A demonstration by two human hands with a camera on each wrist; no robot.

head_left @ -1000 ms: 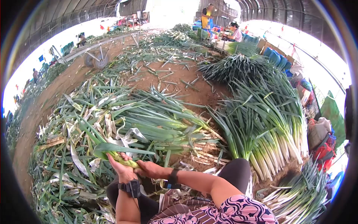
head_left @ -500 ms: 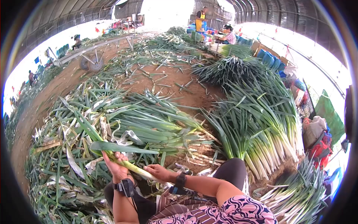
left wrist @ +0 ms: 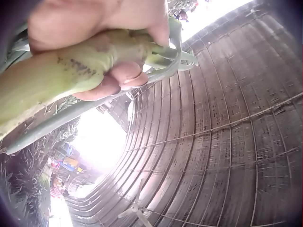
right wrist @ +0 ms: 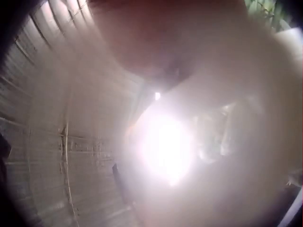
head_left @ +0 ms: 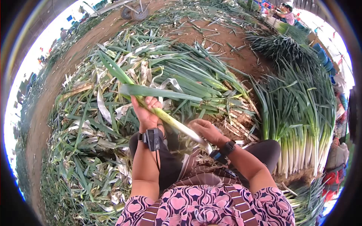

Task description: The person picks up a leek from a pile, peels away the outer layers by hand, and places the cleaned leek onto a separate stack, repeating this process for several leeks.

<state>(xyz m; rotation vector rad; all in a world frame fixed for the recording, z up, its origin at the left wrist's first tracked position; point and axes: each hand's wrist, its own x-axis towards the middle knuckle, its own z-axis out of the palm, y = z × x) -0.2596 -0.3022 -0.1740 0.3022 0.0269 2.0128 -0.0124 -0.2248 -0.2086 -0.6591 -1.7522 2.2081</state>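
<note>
A leek (head_left: pixel 171 121) with a green top and a white, blurred lower stem slants across the lap. Around its upper part curls the left hand (head_left: pixel 146 115); the left wrist view shows that hand (left wrist: pixel 94 23) wrapped over the pale green stalk (left wrist: pixel 52 78), fingertips on the far side. The right hand (head_left: pixel 208 132) is just right of the white stem, its fingers bent; whether they pinch anything is unclear. In the right wrist view the hand (right wrist: pixel 156 38) is a close blur.
Leeks with roots (head_left: pixel 192 81) lie ahead, beside a heap of leaves and peelings (head_left: pixel 86 150). Neatly lined leeks with white stems (head_left: pixel 301 147) stand at the right. Bare soil (head_left: pixel 222 41) lies beyond, with a cart (head_left: pixel 130 11) farther back and a seated person (head_left: pixel 288 16) at upper right.
The head view has tilted down. The right hand has moved rightward from the stalk beside the left hand, and more white stem shows. The left hand has kept its grip.
</note>
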